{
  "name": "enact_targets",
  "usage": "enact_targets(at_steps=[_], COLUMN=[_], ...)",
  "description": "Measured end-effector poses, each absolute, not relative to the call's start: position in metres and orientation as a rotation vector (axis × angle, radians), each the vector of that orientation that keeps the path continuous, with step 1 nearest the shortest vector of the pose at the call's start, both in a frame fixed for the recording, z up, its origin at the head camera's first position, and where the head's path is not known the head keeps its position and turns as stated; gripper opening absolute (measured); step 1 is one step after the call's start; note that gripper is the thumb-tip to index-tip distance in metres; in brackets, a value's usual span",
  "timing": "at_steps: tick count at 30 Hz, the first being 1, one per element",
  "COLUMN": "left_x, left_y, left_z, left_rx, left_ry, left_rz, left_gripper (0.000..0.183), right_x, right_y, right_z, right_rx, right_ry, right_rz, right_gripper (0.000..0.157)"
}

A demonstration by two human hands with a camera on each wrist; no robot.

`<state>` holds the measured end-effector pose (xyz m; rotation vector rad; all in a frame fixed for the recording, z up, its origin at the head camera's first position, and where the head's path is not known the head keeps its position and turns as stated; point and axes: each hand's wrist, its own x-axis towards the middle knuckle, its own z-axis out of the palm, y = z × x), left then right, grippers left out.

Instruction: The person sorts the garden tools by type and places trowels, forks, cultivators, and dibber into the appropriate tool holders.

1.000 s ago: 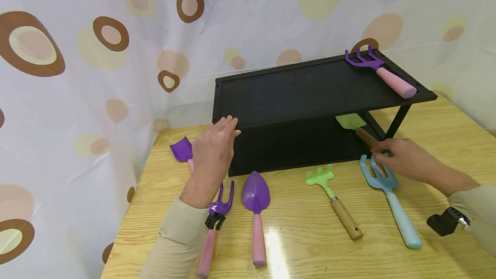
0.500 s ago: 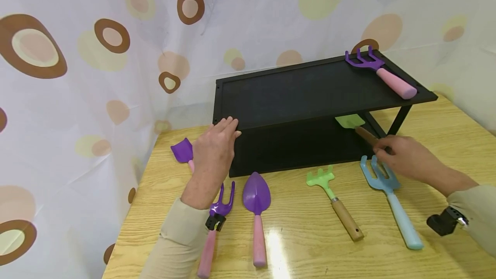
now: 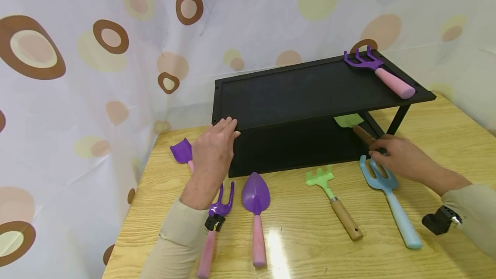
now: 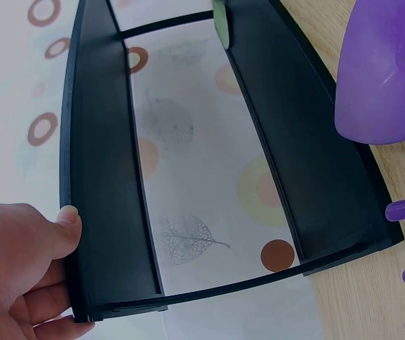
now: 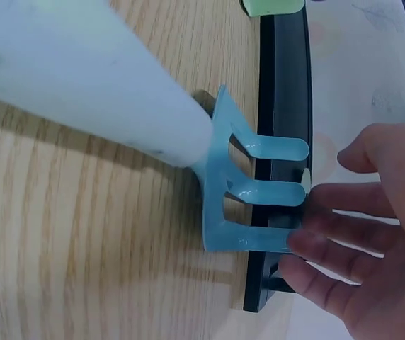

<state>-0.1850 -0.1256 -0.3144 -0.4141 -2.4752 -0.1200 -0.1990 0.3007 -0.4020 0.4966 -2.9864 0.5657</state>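
Observation:
A black two-tier rack stands on the wooden table. My left hand grips its front left corner, fingers on top; in the left wrist view the thumb lies along the upper board's inner side. On the lower tier, at the right, lies a green garden spade with a wooden handle. My right hand is at the handle's end, which it partly hides. The right wrist view shows its thumb and fingers apart, fingertips beside the tines of a light blue garden fork.
A purple hand rake lies on the top tier's right end. In front on the table lie a green rake, a purple trowel and a purple fork. A purple spade lies left of the rack, partly behind the left hand.
My right hand has shifted slightly left at the spade's handle. My left hand and the rack have stayed in place.

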Motion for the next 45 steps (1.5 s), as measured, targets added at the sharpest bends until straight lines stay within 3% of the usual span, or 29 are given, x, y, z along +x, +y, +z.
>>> enact_targets(at_steps=[24, 45], left_x=[-0.185, -0.184], left_y=[-0.124, -0.126], left_z=[-0.314, -0.314], left_rx=[-0.421, -0.436], left_ry=[-2.467, -2.448], left_rz=[-0.138, -0.176], left_gripper=[0.033, 0.031], right_x=[-0.162, -0.119], right_y=[0.318, 0.324], right_z=[-0.4, -0.41], right_rx=[0.465, 0.277], right_ry=[-2.932, -3.279], right_rz=[0.56, 0.745], right_gripper=[0.017, 0.041])
